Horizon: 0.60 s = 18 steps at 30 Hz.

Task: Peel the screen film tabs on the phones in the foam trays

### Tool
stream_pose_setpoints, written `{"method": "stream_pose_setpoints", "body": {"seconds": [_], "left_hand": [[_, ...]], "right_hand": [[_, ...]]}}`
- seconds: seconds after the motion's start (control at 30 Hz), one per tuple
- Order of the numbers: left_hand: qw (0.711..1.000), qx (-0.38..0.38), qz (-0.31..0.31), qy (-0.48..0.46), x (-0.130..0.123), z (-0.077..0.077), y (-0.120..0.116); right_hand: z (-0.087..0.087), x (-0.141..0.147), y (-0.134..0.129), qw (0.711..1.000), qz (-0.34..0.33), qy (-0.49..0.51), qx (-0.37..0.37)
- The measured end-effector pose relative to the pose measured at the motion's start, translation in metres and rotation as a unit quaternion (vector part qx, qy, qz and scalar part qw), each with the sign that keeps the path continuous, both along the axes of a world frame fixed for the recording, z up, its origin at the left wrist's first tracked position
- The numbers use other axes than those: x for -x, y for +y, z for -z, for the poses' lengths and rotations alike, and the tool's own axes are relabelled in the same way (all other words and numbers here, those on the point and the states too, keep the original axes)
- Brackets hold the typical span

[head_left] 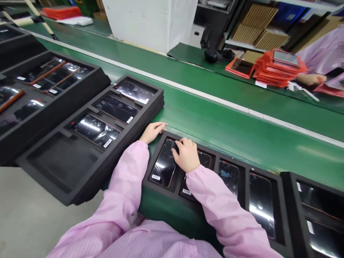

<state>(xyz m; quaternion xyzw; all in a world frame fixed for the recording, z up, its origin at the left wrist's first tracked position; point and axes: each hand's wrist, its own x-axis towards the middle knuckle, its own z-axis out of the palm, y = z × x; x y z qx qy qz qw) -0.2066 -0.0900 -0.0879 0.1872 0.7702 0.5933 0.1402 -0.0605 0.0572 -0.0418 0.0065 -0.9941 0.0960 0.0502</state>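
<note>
A black foam tray (243, 165) in front of me holds several phone-like screens in slots. At its left end lies a dark screen (164, 165) with a white label. My right hand (187, 154) rests over that screen's upper right edge, fingers bent; whether it grips the screen cannot be made out. Beyond the tray's upper left corner, my left hand (153, 132) has its fingers stretched out over the green surface and holds nothing. My right forearm partly covers the second screen (204, 159) and the tray's lower edge.
Stacked black trays (158, 98) with screens stand at the left; the nearest has a bare slot. Another tray (288, 193) is at the right. A white rail (209, 96) crosses the green surface. Beyond it are red pouches (279, 70) and another person's hand (311, 79).
</note>
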Motion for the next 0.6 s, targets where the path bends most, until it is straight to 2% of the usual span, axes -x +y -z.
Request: {"method": "stream_pose_setpoints", "body": {"seconds": [0.13, 0.3, 0.4, 0.53, 0.6], "left_hand": [[1.0, -0.008, 0.007, 0.01, 0.007, -0.001, 0.015], [0.999, -0.009, 0.053, 0.01, 0.009, -0.002, 0.035], [0.998, -0.007, 0.058, 0.003, 0.008, -0.002, 0.038], [0.998, -0.003, 0.054, 0.011, 0.009, -0.001, 0.037], [0.998, -0.004, 0.054, 0.015, 0.009, 0.0, 0.037]], "right_hand": [[0.013, 0.006, -0.006, 0.998, 0.028, 0.056, -0.019], [0.014, 0.01, -0.006, 0.997, 0.033, 0.066, -0.011], [0.015, 0.011, -0.007, 0.998, 0.02, 0.065, 0.004], [0.016, 0.015, 0.0, 0.996, -0.006, 0.064, 0.055], [0.016, 0.016, 0.01, 0.991, -0.047, 0.065, 0.106]]}}
